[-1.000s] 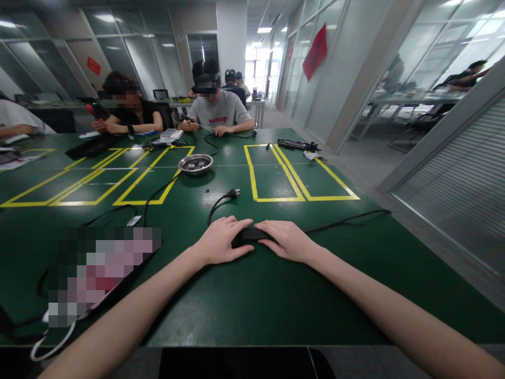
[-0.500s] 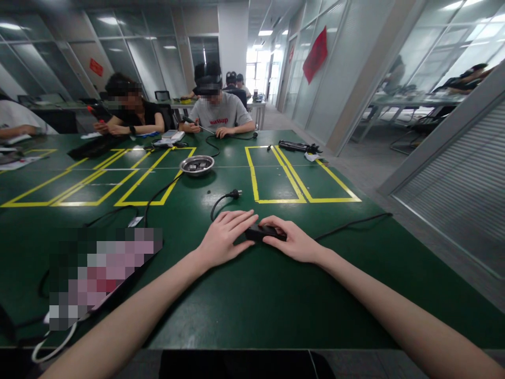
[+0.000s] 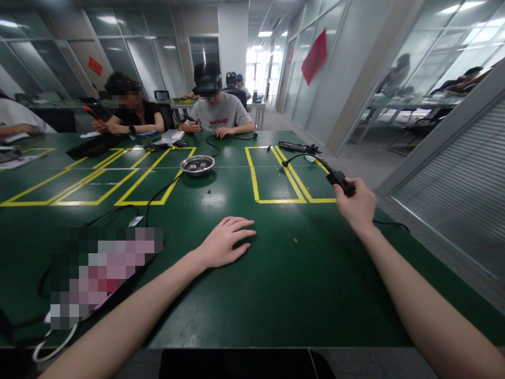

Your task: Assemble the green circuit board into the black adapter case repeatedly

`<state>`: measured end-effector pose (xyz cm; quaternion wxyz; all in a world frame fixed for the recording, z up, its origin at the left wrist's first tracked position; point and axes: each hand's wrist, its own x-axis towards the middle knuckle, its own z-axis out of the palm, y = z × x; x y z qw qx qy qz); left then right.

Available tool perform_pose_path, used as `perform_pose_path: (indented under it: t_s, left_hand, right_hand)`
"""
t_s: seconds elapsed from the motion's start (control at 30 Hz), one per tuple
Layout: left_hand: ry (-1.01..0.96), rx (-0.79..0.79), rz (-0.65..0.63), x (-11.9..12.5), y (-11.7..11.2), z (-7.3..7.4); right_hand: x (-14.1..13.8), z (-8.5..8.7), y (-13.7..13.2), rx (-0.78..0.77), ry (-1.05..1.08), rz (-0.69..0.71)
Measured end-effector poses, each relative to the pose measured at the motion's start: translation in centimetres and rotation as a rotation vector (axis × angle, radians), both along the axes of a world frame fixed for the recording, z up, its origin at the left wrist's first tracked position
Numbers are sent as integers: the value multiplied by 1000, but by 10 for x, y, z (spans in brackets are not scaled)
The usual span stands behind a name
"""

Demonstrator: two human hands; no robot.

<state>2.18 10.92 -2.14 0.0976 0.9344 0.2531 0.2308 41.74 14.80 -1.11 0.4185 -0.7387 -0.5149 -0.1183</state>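
Observation:
My right hand [image 3: 357,208] is closed around a black power adapter [image 3: 335,179], held over the right side of the green table. From its far end a short black cord [image 3: 305,155] arches left to a plug [image 3: 284,164]. A second cord [image 3: 394,225] trails from behind my hand past the table's right edge. My left hand [image 3: 228,242] rests palm down on the tabletop, fingers spread, holding nothing.
A metal bowl [image 3: 198,165] with small metal parts stands mid-table. Yellow tape rectangles [image 3: 256,181] mark the green table [image 3: 276,295]. A black folded tripod-like item [image 3: 298,147] lies at the back right. A pixelated pinkish object [image 3: 106,279] lies left. Two people [image 3: 221,108] sit opposite.
The power adapter went with my right hand from beside my left hand to the far right, lifted, its plug cord following. My left hand stayed in place, no longer touching it.

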Motion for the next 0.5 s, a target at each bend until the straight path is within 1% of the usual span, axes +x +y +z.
perform_pose_path:
  t_s: [0.07,0.13,0.17,0.27,0.3,0.33,0.4,0.47,0.5]
  left_hand:
    - [2,-8,2,0,0,0]
    - [3,-16,3,-1,-1,0]
    - [3,-19,2,-1,-1,0]
    - [0,-29,-3,-1,-1,-1]
    - [1,-31,-6,-1,-1,-1]
    - [0,-34,-7,-1,-1,-1]
    - [-1,-38,-7,-1,-1,0]
    - [-3,-42,-6,-1,-2,0]
    - [-2,-44,-7,-1,-2,0]
  right_hand:
    - [4,-4,-4,-45,-71,-49]
    - [3,-8,-5,-95,-119,-58]
    - [1,-10,-5,-126,-142,-32]
    - [-5,-17,-2,-251,-221,121]
    - [-5,-19,-1,-287,-235,148]
    - [-5,-20,1,-306,-235,141]
    - [3,-24,4,-292,-186,28]
    - [18,-28,6,-240,-114,-83]
    - [27,-30,7,-218,-89,-89]
